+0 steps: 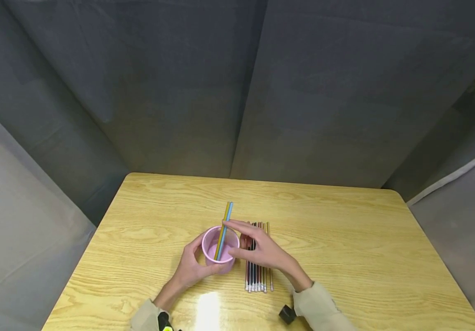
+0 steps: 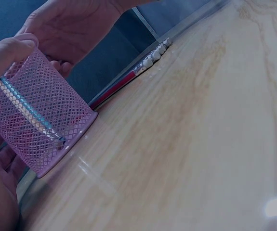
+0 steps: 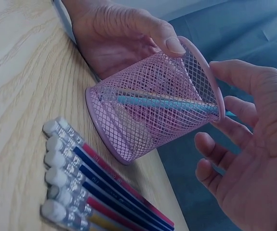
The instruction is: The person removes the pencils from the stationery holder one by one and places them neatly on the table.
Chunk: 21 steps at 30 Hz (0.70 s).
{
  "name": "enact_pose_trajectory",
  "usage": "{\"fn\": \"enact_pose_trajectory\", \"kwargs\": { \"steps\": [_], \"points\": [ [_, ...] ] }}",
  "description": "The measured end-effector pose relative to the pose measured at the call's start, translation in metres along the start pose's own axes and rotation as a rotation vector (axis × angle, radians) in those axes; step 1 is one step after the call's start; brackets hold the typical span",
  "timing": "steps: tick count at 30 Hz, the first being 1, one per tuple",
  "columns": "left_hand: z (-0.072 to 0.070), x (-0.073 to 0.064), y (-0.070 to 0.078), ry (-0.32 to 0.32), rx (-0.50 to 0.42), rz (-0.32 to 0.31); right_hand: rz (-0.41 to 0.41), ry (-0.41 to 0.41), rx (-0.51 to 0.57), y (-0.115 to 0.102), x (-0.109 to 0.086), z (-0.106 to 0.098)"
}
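Observation:
A pink mesh pencil cup (image 1: pixel 221 267) stands on the table, gripped round its side by my left hand (image 1: pixel 190 268), whose thumb lies near the rim. A yellow pencil (image 1: pixel 226 211) and a blue pencil (image 1: pixel 230 212) lean together inside it, their upper ends sticking out past the rim. My right hand (image 1: pixel 264 250) is at the cup's right side with fingers spread. Its thumb meets the rim in the right wrist view, and a fingertip reaches the two pencils in the head view. Under this hand lies a row of several pencils (image 3: pixel 114 185) with white erasers.
The wooden table (image 1: pixel 345 239) has rounded far corners, with grey curtains (image 1: pixel 179 92) behind and on both sides. A small black block-like object (image 1: pixel 287 314) is beside the right sleeve near the front.

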<state>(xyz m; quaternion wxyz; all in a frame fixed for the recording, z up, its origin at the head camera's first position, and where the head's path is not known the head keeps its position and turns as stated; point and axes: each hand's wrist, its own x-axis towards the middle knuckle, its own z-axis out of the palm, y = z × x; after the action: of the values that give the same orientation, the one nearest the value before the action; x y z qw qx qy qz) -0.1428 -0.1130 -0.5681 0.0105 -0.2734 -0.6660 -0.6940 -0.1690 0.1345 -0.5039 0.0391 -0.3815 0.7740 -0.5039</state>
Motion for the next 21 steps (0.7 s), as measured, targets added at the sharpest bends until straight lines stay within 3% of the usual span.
{"fn": "enact_pose_trajectory", "kwargs": {
  "steps": [21],
  "points": [
    [-0.001,-0.001,0.001,-0.014,0.007,-0.006,-0.003,0.040,-0.023,-0.008,0.001,-0.008]
  ]
}}
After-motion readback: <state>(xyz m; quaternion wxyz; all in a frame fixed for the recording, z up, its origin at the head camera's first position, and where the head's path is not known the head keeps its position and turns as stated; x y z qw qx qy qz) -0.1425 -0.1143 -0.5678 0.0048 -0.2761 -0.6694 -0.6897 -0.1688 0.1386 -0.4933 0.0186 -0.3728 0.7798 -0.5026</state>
